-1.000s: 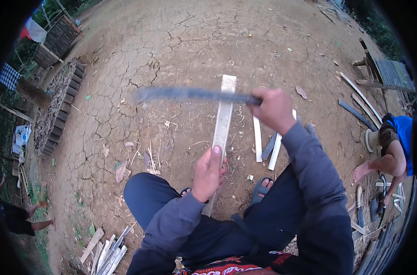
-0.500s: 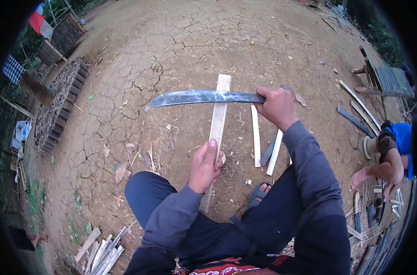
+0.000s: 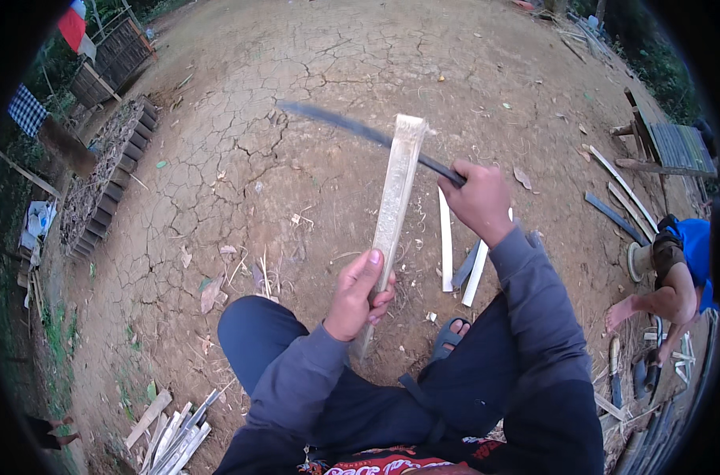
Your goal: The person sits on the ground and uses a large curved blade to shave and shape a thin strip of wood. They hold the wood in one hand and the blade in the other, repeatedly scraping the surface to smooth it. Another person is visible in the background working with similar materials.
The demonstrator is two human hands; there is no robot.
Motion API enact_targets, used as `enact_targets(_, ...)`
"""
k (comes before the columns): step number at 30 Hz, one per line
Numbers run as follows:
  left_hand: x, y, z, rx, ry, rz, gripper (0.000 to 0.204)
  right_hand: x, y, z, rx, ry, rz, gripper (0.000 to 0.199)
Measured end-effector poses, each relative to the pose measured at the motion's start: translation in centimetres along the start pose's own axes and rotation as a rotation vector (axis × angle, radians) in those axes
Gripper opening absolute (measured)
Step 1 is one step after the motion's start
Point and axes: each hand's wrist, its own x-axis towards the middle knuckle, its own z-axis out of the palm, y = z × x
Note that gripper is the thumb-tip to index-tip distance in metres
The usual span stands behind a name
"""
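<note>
My left hand (image 3: 357,294) is closed around a pale split bamboo strip (image 3: 394,194), thumb lying along its face. The strip slants up and away from me, its far end frayed and lighter. In my closed right hand (image 3: 480,203) is a machete (image 3: 336,121), its dark, slightly curved blade pointing left. The blade passes behind the upper part of the strip and is a little blurred by motion; whether its edge touches the strip I cannot tell.
Pale strips (image 3: 445,241) lie on the ground beside my right foot. A pile of split pieces (image 3: 174,439) is at lower left. To the right a person in blue (image 3: 685,269) sits near another knife (image 3: 615,372). A bench (image 3: 677,148) stands far right.
The strip's far end has risen and swung right. The machete has tilted, its tip going farther away, and the blade has gone from across the strip's front to behind it.
</note>
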Motion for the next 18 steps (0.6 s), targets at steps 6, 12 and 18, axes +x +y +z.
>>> enact_targets(6,1.2,-0.4,-0.6,-0.048,0.007,0.125,0.049,-0.1,-1.7,-0.6,0.613,-0.142,0.192,0.032)
enact_targets(12,1.6,-1.3,-0.2,0.261,0.152,0.170,0.054,-1.4,-3.8,-3.8,1.389,-0.255,0.301,0.034)
enact_targets(18,2.1,-1.7,0.4,0.423,0.144,0.246,0.050,-1.2,-2.8,-3.8,1.335,-0.168,0.308,0.029)
